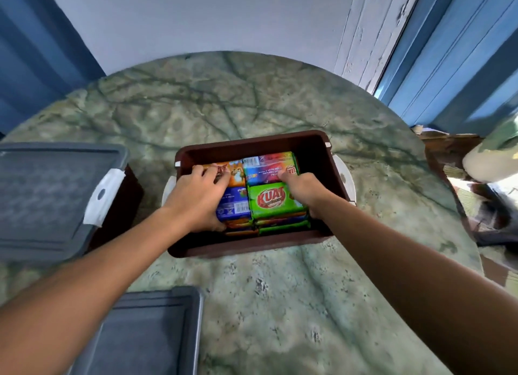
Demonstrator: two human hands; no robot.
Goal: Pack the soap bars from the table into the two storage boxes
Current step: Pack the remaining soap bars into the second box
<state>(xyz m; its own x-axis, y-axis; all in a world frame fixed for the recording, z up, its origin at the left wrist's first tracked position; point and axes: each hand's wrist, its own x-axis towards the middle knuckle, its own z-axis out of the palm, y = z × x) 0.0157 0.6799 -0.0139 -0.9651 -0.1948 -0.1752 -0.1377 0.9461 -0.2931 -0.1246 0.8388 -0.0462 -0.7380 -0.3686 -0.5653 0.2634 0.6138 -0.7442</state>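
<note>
An open brown storage box [322, 150] sits in the middle of a round green marbled worktop [280, 304], with white latch handles at its left and right ends. Inside it, wrapped soap bars [269, 167] lie stacked in two columns, filling the near and middle part of the box; a strip along the far and right wall is bare. On top lie a green bar [273, 200] at the near right, a blue bar [234, 203] at the near left, an orange bar [238, 172] at the far left and a green-and-red bar [266, 165] at the far right.

Both hands reach into the box. The left hand [196, 198] lies over the left column, its fingers curled on the orange bar and its thumb against the near edge of the stack, so its grip clasps those bars. The right hand [301, 189] rests at the right side of the stack, fingers bent over the far right bar; whether its grip pinches it cannot be told.

A second box [117, 206] with a grey lid [50, 192] on it stands at the left. Another grey lid [148, 332] lies flat near the front edge.
</note>
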